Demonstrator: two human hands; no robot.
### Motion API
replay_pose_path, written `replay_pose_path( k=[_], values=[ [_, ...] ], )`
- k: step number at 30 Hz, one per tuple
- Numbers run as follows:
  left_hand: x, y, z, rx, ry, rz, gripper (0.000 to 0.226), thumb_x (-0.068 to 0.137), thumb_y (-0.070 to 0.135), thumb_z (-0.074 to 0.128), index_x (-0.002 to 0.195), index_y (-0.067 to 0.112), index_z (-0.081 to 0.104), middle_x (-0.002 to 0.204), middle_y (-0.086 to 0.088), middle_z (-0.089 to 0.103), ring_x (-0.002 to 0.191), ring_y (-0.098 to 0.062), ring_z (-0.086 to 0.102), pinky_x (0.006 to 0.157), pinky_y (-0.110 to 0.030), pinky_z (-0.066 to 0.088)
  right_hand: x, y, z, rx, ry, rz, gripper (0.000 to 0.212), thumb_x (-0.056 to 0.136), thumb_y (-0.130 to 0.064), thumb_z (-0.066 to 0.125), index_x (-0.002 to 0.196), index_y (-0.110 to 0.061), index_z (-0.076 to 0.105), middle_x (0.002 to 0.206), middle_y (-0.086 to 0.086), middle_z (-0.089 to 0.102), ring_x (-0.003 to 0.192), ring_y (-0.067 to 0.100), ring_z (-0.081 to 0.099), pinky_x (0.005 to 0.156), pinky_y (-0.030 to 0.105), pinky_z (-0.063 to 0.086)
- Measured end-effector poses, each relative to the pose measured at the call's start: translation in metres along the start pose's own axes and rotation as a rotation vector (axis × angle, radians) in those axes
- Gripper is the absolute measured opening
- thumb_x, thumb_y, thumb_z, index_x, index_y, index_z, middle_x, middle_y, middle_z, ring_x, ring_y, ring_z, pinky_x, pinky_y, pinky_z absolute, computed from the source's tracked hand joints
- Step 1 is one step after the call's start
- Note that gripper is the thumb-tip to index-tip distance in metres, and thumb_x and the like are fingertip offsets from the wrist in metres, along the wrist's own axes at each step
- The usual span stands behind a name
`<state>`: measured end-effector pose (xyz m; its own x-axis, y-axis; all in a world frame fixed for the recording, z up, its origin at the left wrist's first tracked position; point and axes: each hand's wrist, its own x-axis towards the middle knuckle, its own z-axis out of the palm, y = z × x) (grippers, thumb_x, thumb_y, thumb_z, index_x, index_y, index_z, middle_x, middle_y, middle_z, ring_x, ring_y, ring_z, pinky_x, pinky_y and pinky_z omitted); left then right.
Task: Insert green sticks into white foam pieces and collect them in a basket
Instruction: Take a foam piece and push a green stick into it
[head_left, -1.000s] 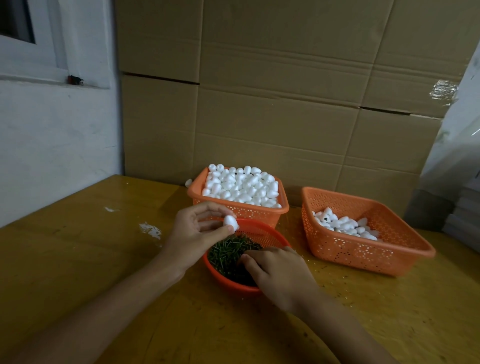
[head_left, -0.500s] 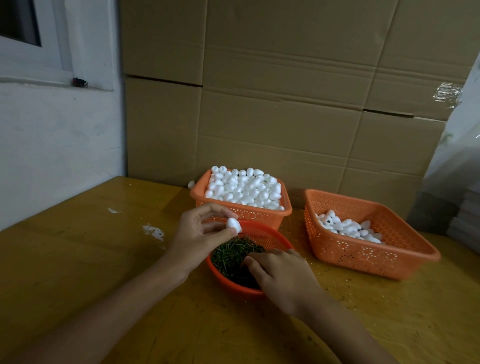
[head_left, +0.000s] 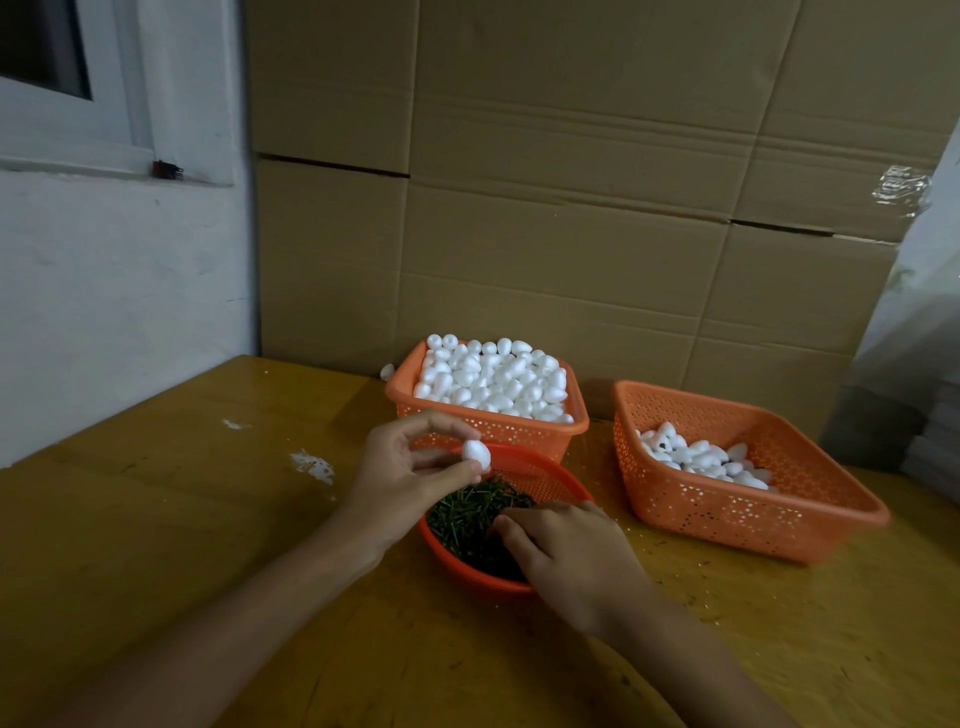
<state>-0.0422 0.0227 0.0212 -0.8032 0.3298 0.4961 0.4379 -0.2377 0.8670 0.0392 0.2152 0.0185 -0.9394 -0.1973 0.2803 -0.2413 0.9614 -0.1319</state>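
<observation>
Foam piece (head_left: 476, 453), white, smooth and egg-shaped, sits pinched between the thumb and fingertips of the left hand (head_left: 402, 473) over a round orange basket (head_left: 550, 470) of short green sticks (head_left: 467, 514), mid-surface (head_left: 156, 519). The right hand (head_left: 571, 551) dips curled fingers among the sticks; any hold is hidden.

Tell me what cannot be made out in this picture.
Head view:
Whether the right hand pinches any of the green sticks: its own back hides the grip.
Whether the foam piece held by the left hand has a hole: too small.
Sticks in the pieces in the right basket: too small, dim.
</observation>
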Motion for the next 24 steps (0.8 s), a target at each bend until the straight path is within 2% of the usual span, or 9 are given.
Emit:
replay_pose_path(
  k=[2, 5, 11, 16, 20, 24],
  values=[
    [-0.0005, -0.0005, 0.0001, 0.009, -0.013, 0.004, 0.028, 0.084, 0.000, 0.084, 0.103, 0.020, 0.077, 0.105, -0.007, 0.080, 0.096, -0.029, 0.079, 0.085, -0.035, 0.064, 0.0004, -0.0004, -0.0004, -0.004, -0.003, 0.003, 0.044, 0.112, -0.049, 0.025, 0.089, -0.032, 0.058, 0.081, -0.005, 0.062, 0.079, 0.012, 0.058, 0.079, 0.033, 0.031],
    [0.0000, 0.0009, -0.0004, 0.022, -0.021, 0.026, 0.029, 0.083, 0.001, 0.084, 0.103, 0.022, 0.078, 0.103, -0.007, 0.081, 0.094, -0.027, 0.080, 0.083, -0.030, 0.063, 0.0009, -0.0025, -0.0028, 0.009, -0.012, 0.003, 0.040, 0.112, -0.048, 0.026, 0.083, -0.037, 0.050, 0.075, -0.007, 0.057, 0.076, 0.011, 0.055, 0.081, 0.035, 0.034],
    [-0.0012, 0.0006, -0.0006, 0.058, -0.016, 0.054, 0.027, 0.082, 0.004, 0.087, 0.098, 0.024, 0.080, 0.106, -0.002, 0.080, 0.099, -0.022, 0.079, 0.085, -0.029, 0.062, 0.0004, -0.0018, -0.0014, -0.002, -0.026, 0.017, 0.044, 0.112, -0.049, 0.026, 0.097, -0.032, 0.064, 0.085, -0.006, 0.066, 0.084, 0.011, 0.060, 0.085, 0.035, 0.036],
    [-0.0008, -0.0002, -0.0008, 0.066, 0.010, 0.062, 0.024, 0.081, 0.007, 0.088, 0.095, 0.025, 0.081, 0.111, 0.000, 0.077, 0.103, -0.019, 0.077, 0.087, -0.028, 0.061, 0.0004, -0.0026, -0.0021, -0.002, -0.025, 0.013, 0.042, 0.112, -0.049, 0.026, 0.092, -0.033, 0.060, 0.084, -0.006, 0.064, 0.081, 0.011, 0.059, 0.081, 0.034, 0.033],
    [-0.0003, -0.0001, 0.0006, 0.037, -0.004, 0.034, 0.030, 0.083, 0.005, 0.087, 0.102, 0.026, 0.080, 0.110, 0.000, 0.080, 0.103, -0.020, 0.078, 0.086, -0.026, 0.061, 0.0005, -0.0021, -0.0029, -0.004, -0.029, 0.018, 0.044, 0.112, -0.049, 0.026, 0.101, -0.032, 0.065, 0.088, -0.007, 0.066, 0.086, 0.010, 0.061, 0.086, 0.035, 0.037],
    [-0.0005, -0.0008, 0.0001, 0.031, 0.005, 0.018, 0.027, 0.082, 0.004, 0.087, 0.100, 0.022, 0.079, 0.108, -0.003, 0.080, 0.103, -0.021, 0.078, 0.085, -0.027, 0.062, 0.0006, -0.0032, -0.0031, -0.016, -0.036, 0.016, 0.042, 0.112, -0.049, 0.026, 0.094, -0.032, 0.060, 0.083, -0.007, 0.063, 0.083, 0.011, 0.059, 0.083, 0.035, 0.035]
  ],
)
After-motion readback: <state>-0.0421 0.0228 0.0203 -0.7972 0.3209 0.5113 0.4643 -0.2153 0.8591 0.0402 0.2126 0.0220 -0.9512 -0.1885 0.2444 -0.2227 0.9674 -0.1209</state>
